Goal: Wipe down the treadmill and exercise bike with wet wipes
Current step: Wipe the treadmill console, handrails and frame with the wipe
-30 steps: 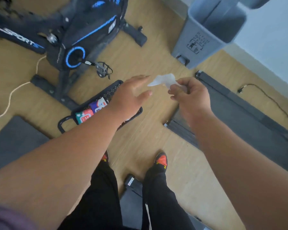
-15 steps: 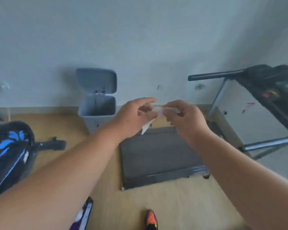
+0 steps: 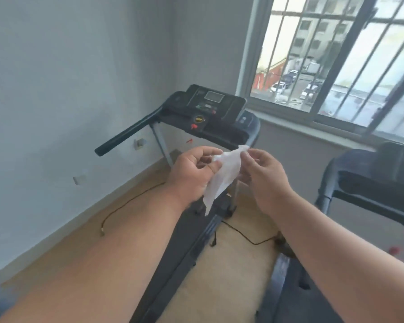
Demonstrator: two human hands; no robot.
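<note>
A white wet wipe (image 3: 224, 176) hangs crumpled between both hands at chest height. My left hand (image 3: 193, 176) pinches its upper left edge between thumb and fingers. My right hand (image 3: 264, 178) pinches the top corner. Straight ahead stands a black treadmill (image 3: 210, 108) with its console and screen facing me and a long black handrail (image 3: 128, 134) reaching out to the left. Its belt deck (image 3: 191, 236) runs toward me under my left forearm. The exercise bike is out of view.
A second dark treadmill (image 3: 371, 180) stands at the right under the barred window (image 3: 336, 54). Black power cables (image 3: 131, 203) lie on the wooden floor beside the left wall and between the two machines. Wall sockets sit low on the left wall.
The view swung up from the floor, bike and bin to the treadmill console and window. My left hand has joined the right on the wipe, which now hangs longer between them.
</note>
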